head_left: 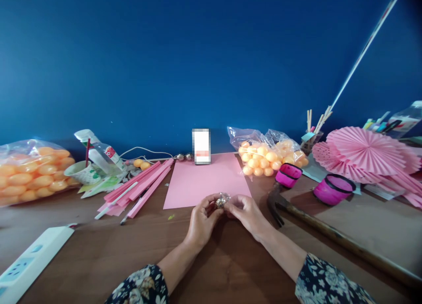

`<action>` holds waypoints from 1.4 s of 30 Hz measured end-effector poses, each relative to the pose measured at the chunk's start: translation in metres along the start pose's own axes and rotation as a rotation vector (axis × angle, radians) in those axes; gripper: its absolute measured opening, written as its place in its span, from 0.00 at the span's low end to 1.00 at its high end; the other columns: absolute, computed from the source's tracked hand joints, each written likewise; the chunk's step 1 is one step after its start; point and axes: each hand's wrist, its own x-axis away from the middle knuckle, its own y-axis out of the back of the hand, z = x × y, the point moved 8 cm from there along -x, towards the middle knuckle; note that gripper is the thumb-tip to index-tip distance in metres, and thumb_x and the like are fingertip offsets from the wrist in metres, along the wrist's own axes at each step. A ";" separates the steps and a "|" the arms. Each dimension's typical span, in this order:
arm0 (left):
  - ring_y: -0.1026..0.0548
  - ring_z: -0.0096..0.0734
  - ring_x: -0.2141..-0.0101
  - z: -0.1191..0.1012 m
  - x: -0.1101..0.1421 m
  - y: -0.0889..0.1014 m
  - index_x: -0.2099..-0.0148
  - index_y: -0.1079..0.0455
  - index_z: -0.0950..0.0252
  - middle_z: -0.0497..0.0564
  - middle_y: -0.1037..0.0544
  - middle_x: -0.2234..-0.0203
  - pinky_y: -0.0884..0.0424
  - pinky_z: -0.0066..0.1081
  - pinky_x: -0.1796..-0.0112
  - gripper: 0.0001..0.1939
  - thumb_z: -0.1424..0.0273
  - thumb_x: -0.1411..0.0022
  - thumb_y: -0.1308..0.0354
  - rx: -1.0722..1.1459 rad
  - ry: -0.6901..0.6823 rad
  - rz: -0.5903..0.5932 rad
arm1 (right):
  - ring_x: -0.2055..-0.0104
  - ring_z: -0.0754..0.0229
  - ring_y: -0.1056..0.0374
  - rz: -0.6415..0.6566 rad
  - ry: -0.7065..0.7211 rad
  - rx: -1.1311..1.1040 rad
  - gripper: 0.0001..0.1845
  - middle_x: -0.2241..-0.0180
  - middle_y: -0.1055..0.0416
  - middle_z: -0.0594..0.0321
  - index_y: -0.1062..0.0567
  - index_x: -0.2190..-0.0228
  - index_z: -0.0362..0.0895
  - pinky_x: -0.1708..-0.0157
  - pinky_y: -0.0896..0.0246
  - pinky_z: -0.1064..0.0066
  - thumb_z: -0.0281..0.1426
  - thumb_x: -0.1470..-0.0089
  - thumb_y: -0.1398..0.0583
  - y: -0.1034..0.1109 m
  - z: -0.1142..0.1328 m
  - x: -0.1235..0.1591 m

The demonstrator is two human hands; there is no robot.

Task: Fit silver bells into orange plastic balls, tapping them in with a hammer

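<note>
Between my two hands is a small shiny silver-gold cluster [223,200], perhaps of beads or bells; its exact kind is too small to make out. My left hand [205,220] pinches it from the left with thumb and fingers. From the right, the fingertips of my right hand [246,215] close on its other side. Both hands are just above the front edge of a pink paper sheet [207,181] that lies flat on the brown table [227,269]. A phone-like upright screen [202,146], blurred out, stands at the sheet's far edge.
A hammer [316,222] and two magenta bands [333,190] lie right, near pink paper fans [365,152]. Bags of orange balls [263,157] stand behind and far left. Left are pink paper strips [138,187], a paper cup [81,172], a bottle [102,154] and a power strip [34,258].
</note>
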 end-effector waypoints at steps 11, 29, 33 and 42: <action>0.30 0.35 0.55 -0.003 0.000 -0.006 0.51 0.38 0.64 0.54 0.28 0.56 0.35 0.36 0.53 0.18 0.72 0.46 0.46 -0.063 -0.059 0.022 | 0.71 0.62 0.33 0.026 0.039 -0.057 0.15 0.70 0.30 0.62 0.31 0.69 0.43 0.74 0.35 0.71 0.39 0.57 0.39 -0.003 0.005 -0.001; 0.51 0.47 0.43 -0.022 -0.008 -0.029 0.42 0.50 0.59 0.57 0.46 0.43 0.50 0.50 0.47 0.35 0.55 0.50 0.45 -1.220 -0.346 0.246 | 0.72 0.61 0.35 -0.386 0.167 -0.003 0.16 0.72 0.33 0.63 0.32 0.66 0.44 0.80 0.38 0.74 0.42 0.56 0.41 0.048 0.009 -0.009; 0.39 0.40 0.54 -0.019 -0.020 -0.041 0.52 0.39 0.60 0.54 0.36 0.55 0.39 0.42 0.54 0.21 0.56 0.46 0.49 -1.303 -0.375 0.279 | 0.75 0.63 0.36 -0.370 0.158 -0.006 0.17 0.77 0.34 0.66 0.32 0.66 0.43 0.81 0.39 0.76 0.42 0.56 0.41 0.047 0.004 -0.011; 0.39 0.35 0.62 -0.014 -0.023 -0.045 0.61 0.38 0.62 0.52 0.37 0.64 0.37 0.36 0.61 0.11 0.61 0.41 0.53 -1.304 -0.432 0.285 | 0.76 0.65 0.36 -0.393 0.159 -0.041 0.17 0.77 0.34 0.67 0.32 0.67 0.43 0.82 0.40 0.77 0.41 0.56 0.41 0.049 0.002 -0.010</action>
